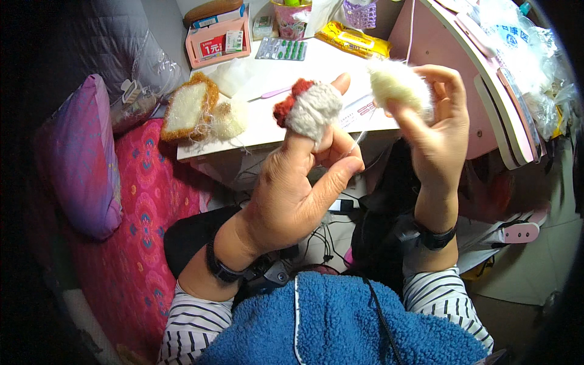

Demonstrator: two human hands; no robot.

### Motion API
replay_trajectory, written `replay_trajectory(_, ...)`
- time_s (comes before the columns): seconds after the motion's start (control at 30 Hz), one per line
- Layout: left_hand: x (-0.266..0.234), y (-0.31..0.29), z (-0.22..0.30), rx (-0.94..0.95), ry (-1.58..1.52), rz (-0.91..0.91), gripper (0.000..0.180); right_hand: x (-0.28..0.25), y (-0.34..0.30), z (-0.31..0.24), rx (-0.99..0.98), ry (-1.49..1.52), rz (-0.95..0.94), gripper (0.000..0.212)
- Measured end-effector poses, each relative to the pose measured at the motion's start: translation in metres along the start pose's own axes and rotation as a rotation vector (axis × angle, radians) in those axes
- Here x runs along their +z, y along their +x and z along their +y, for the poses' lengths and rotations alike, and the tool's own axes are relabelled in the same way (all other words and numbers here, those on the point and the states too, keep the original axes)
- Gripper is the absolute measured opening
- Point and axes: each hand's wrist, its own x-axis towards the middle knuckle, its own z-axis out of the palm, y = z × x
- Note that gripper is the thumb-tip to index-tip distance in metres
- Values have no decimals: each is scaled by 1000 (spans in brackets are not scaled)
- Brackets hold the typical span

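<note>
Over the fingers of my left hand [286, 198] sits a small crocheted piece [316, 112], light grey with a dark red bumpy edge. That hand's thumb is bent against a finger, where a thin pale strand [364, 132] runs up toward my right hand [443, 140]. Held in the right hand's curled fingers is a fluffy cream yarn ball [398, 88], slightly blurred. On the white table beyond my left hand lies a crochet hook with a purple handle [277, 92]. A brown-edged, cream crocheted square [187, 108] and a tangle of cream fuzzy yarn [230, 120] lie at the table's left.
Along the back of the white table [267, 135] are a pink box [218, 44], a green capsule blister pack [281, 49], a pink patterned cup [292, 21] and a yellow packet [353, 40]. A pink panel [447, 73] rises at right. Cables [328, 240] lie below.
</note>
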Motion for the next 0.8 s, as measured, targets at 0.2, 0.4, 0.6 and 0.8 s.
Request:
replay_trajectory(0.2,-8,3,1,-12,-160,70,73,-8,-11,6,291,600,-753,39)
replay_trajectory(0.4,3,0,-1,-23,-97,-10,75,-13,-2,16,100,642,-52,44)
replay_trajectory(0.6,-8,1,5,88,-77,50,70,-18,-9,13,298,225,-801,38)
replay_trajectory(0.8,-4,-1,2,-13,-30,-36,78,-15,-3,14,132,746,-204,37)
